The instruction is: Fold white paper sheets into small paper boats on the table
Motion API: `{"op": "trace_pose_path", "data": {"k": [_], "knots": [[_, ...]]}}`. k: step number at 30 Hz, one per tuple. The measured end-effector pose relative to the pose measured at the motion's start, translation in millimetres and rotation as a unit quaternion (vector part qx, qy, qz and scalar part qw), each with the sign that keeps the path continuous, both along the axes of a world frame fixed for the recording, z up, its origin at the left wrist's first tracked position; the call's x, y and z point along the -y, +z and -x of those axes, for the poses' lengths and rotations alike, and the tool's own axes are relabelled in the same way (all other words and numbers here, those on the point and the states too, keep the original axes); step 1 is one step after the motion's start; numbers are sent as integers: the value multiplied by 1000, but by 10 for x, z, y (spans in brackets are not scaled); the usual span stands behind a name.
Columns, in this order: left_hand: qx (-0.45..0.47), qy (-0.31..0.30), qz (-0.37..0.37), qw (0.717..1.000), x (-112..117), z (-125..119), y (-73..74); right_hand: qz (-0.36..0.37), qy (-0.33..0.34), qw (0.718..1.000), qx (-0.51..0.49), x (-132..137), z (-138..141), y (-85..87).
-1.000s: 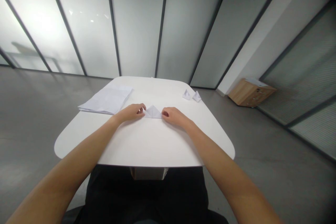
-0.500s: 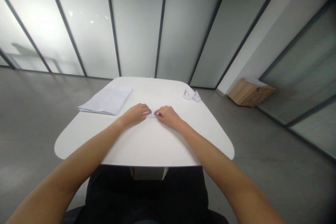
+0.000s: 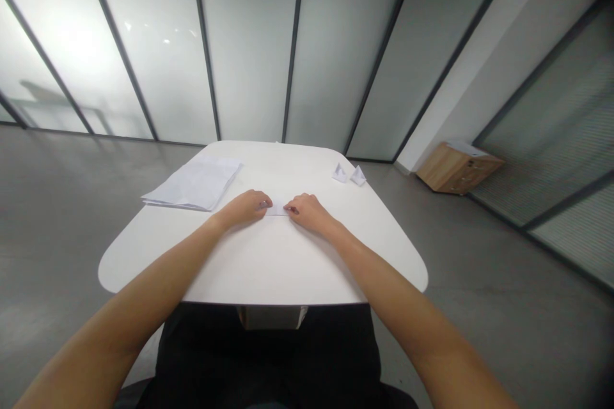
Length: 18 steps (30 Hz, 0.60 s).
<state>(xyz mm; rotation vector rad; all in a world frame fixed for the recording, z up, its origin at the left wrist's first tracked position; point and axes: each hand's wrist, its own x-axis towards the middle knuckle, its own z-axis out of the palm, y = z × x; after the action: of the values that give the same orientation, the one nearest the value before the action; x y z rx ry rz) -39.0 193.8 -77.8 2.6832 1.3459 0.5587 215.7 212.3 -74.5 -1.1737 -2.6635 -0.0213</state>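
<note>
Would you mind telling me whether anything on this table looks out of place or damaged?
Nothing looks spilled or damaged. The one slightly odd thing is the stack of paper on the white table, which lies at a slant close to the table's edge. The folded paper between the left hand and right hand looks intact.

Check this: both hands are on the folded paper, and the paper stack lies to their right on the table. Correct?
Wrong side: the stack lies left of the left hand and right hand, as the head view shows. Both hands are on the folded paper on the table, as you said.
</note>
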Motion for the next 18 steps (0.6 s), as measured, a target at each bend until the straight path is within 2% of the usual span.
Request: {"op": "trace_pose_path", "data": {"k": [9, 14, 18], "knots": [[7, 9, 40, 999, 8, 66, 39, 28, 2, 999, -21, -67, -160, 5], [17, 29, 54, 998, -37, 23, -2, -7, -6, 1000, -21, -55, -68, -17], [12, 48, 35, 998, -22, -52, -6, -33, -22, 999, -12, -64, 27, -35]]}}
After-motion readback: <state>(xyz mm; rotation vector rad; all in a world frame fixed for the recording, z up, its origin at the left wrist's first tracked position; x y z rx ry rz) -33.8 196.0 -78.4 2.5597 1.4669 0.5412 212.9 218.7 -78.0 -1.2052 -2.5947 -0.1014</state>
